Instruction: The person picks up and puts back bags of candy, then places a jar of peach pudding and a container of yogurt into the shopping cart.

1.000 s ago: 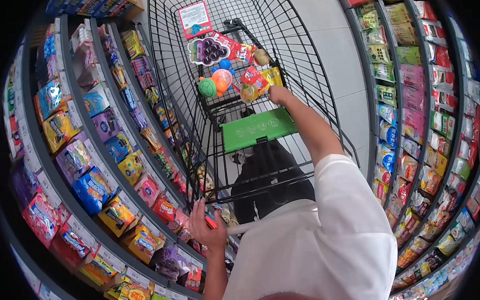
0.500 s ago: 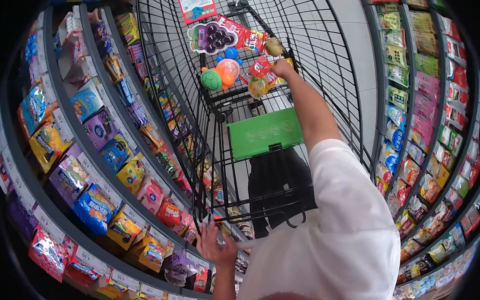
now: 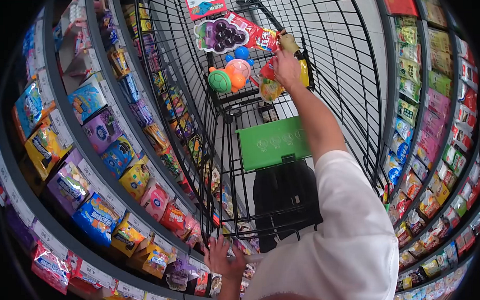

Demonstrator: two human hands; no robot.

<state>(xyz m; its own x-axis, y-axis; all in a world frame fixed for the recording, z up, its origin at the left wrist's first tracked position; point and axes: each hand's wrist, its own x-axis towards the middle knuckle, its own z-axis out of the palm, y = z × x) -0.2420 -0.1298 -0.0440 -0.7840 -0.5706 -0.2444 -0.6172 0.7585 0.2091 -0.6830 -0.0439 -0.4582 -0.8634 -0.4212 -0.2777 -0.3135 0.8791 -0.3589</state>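
My right hand [image 3: 287,70] reaches down into the shopping cart [image 3: 349,88], fingers closed at a small red packet [image 3: 268,69] it partly covers. Just past the fingertips is a rounded brownish-green item [image 3: 288,44]. Beside the hand lie a yellow packet [image 3: 304,72] and a round clear-wrapped item [image 3: 270,89]. Toy turtles, one with a green shell [image 3: 219,81], sit to its left. Behind them are a grape-shaped pack [image 3: 221,35] and a red snack bag [image 3: 257,34]. My left hand [image 3: 222,256] rests, fingers apart, against the left end of the cart handle [image 3: 254,258].
A green panel [image 3: 274,143] forms the cart's near seat area. A red-and-white box [image 3: 205,4] stands at its far end. Shelves of candy bags [image 3: 97,218] run close along the left, and more snack shelves [image 3: 429,117] line the right.
The cart and its contents appear slightly lower and to the right. My right hand stays over the packets, its fingers now reaching farther forward. My left hand appears slightly lower.
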